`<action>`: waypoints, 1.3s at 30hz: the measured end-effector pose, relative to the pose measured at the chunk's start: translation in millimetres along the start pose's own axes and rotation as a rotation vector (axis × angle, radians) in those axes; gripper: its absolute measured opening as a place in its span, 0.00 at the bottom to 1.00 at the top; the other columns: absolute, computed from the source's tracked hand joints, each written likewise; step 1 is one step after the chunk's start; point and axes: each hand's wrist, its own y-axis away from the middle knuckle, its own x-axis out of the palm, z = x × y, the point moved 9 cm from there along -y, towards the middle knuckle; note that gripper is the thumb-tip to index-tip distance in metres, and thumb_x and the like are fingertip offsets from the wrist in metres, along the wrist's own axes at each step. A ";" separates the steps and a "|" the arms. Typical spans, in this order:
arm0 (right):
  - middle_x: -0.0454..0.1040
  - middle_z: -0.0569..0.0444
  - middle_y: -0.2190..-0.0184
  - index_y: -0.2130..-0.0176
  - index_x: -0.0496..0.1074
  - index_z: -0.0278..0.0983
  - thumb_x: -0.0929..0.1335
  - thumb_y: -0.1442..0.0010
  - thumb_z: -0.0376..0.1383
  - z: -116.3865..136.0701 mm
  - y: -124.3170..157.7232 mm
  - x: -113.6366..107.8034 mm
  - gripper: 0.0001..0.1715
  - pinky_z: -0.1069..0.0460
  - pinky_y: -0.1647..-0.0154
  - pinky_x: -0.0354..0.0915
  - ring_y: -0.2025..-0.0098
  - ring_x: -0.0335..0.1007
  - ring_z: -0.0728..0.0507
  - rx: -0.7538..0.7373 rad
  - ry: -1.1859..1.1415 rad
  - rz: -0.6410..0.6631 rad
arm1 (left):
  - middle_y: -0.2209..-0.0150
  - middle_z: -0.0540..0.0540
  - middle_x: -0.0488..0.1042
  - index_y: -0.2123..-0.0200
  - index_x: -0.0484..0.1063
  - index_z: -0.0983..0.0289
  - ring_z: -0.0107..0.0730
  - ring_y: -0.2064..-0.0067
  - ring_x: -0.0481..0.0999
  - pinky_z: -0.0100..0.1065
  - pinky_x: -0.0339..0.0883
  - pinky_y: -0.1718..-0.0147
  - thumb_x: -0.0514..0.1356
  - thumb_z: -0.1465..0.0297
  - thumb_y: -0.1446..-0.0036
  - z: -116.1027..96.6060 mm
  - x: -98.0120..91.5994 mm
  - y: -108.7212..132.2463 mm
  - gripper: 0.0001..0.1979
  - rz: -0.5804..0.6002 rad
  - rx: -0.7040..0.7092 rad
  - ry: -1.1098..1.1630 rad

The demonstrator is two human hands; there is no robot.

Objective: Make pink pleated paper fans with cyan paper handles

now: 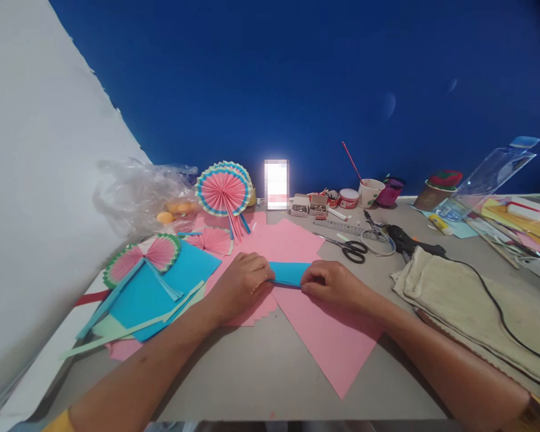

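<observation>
A folded strip of blue paper (288, 272) stretches between my two hands, just above pink paper sheets (330, 354). My left hand (247, 279) pinches its left end, fingers closed. At the right end, my right hand (326, 279) grips it between thumb and fingers. Left of my hands lie a blue sheet (193, 264), pale green strips (180, 309) and a pleated pink fan with a green edge (162, 255). Behind them stands a round pleated rosette (224, 189) in pink, blue and cream with paper tails.
Black-handled scissors (354, 251), a ruler (337, 227) and a glue gun (409, 241) lie to the right, beside a folded beige cloth (472, 306). A lit phone screen (277, 185) stands at the back. A paper cup (371, 193) and a clear bottle (490, 177) are farther right.
</observation>
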 end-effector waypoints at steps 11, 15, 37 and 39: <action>0.71 0.59 0.75 0.77 0.71 0.36 0.68 0.47 0.23 4.6 5.6 1.8 0.12 0.53 0.68 0.56 0.70 0.65 0.50 -0.049 0.050 -0.156 | 0.70 0.51 0.75 0.68 0.74 0.62 0.34 0.64 0.72 0.38 0.59 0.62 0.57 0.70 0.32 1.1 -6.2 1.2 0.11 -0.059 -0.007 -0.018; 0.72 0.58 0.75 0.77 0.72 0.37 0.68 0.47 0.23 3.0 7.2 2.1 0.12 0.54 0.68 0.57 0.70 0.66 0.49 -0.060 0.037 -0.174 | 0.66 0.54 0.77 0.66 0.74 0.63 0.36 0.61 0.73 0.39 0.59 0.60 0.57 0.70 0.32 -5.3 -6.6 -4.3 0.09 -0.066 -0.006 -0.071; 0.73 0.58 0.73 0.74 0.76 0.38 0.70 0.46 0.24 2.6 6.2 5.7 0.11 0.53 0.66 0.58 0.68 0.67 0.49 -0.095 0.069 -0.204 | 0.68 0.52 0.75 0.66 0.76 0.61 0.34 0.62 0.72 0.39 0.56 0.60 0.56 0.71 0.33 -30.6 16.6 -15.9 0.10 -0.097 0.074 -0.021; 0.74 0.57 0.72 0.73 0.76 0.38 0.70 0.45 0.24 3.6 7.3 6.9 0.11 0.53 0.65 0.58 0.67 0.67 0.48 -0.111 0.076 -0.217 | 0.68 0.52 0.75 0.66 0.76 0.61 0.34 0.62 0.71 0.39 0.56 0.60 0.55 0.71 0.32 -32.9 18.1 -16.2 0.11 -0.102 0.069 -0.036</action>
